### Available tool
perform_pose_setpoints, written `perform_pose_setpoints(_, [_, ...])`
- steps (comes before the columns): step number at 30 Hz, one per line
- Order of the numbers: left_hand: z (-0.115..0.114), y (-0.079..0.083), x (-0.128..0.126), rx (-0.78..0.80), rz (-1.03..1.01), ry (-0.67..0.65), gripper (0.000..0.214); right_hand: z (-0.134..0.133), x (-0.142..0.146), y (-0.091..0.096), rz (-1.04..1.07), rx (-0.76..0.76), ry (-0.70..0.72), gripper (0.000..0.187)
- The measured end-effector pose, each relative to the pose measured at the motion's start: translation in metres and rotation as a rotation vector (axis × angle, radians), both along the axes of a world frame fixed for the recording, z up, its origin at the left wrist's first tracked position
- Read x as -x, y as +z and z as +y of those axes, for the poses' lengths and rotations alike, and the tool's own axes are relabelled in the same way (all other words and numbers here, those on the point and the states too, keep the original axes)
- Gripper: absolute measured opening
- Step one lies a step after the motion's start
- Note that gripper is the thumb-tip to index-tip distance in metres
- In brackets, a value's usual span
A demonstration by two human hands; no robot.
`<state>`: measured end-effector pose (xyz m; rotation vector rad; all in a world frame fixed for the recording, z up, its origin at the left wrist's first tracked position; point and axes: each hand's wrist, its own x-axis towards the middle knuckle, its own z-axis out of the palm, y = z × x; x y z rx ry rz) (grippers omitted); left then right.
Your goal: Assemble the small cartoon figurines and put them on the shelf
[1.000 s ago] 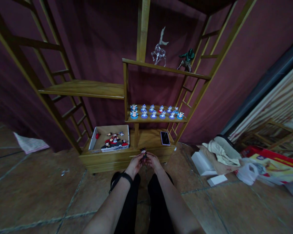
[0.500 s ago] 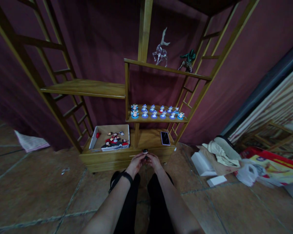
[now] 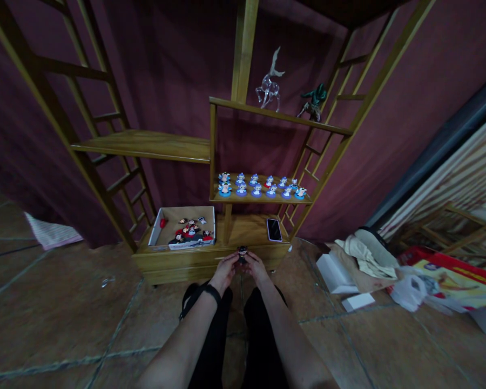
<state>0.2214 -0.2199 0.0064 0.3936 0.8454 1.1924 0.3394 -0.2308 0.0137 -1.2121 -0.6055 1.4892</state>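
Note:
A small dark figurine [image 3: 242, 254] is held upright between my two hands, in front of the cabinet's lower edge. My left hand [image 3: 225, 270] grips it from the left, and my right hand [image 3: 256, 267] pinches it from the right. Its lower part is hidden by my fingers. Beyond my left hand, a shallow white box [image 3: 156, 233] holds several more figurines [image 3: 191, 229] in red, black and white. On the small middle shelf [image 3: 263, 200], several blue-and-white figurines [image 3: 257, 189] stand in two rows.
A phone [image 3: 274, 229] lies on the cabinet's low board. Higher up stand a clear deer ornament [image 3: 269, 89] and a dark green statuette [image 3: 315, 101]. Floor items at right include a white box [image 3: 336, 274], a pale cloth [image 3: 364, 256], a plastic bag [image 3: 408, 289] and a red-yellow box [image 3: 453, 275].
The figurine has turned slightly in my fingers, so more of its front shows. Both hands stay in about the same place; the view has shifted a little.

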Motion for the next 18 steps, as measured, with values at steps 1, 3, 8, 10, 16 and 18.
perform_pose_setpoints(1, [-0.0002, 0.0001, 0.0003, 0.003, 0.003, 0.006, 0.020, -0.0003, 0.0000, 0.0008, -0.002, 0.004, 0.003, 0.047])
perform_pose_setpoints(3, [-0.0005, 0.0010, 0.0007, -0.009, 0.022, 0.009, 0.019, -0.0011, -0.0001, 0.0021, -0.010, 0.003, 0.027, 0.046])
perform_pose_setpoints(8, [0.0008, 0.0030, -0.0015, -0.020, 0.069, 0.040, 0.017, -0.0031, 0.0002, 0.0031, -0.059, -0.035, 0.080, 0.045])
perform_pose_setpoints(10, [0.0015, 0.0027, -0.0028, -0.022, 0.077, 0.057, 0.016, -0.0032, 0.0009, 0.0021, -0.077, -0.043, 0.073, 0.044])
perform_pose_setpoints(16, [0.0022, 0.0016, -0.0046, -0.045, 0.092, 0.067, 0.016, -0.0028, 0.0021, -0.0014, -0.099, -0.041, 0.014, 0.042])
perform_pose_setpoints(18, [0.0023, 0.0010, -0.0050, -0.043, 0.105, 0.067, 0.015, -0.0027, 0.0012, -0.0015, -0.120, -0.053, 0.028, 0.039])
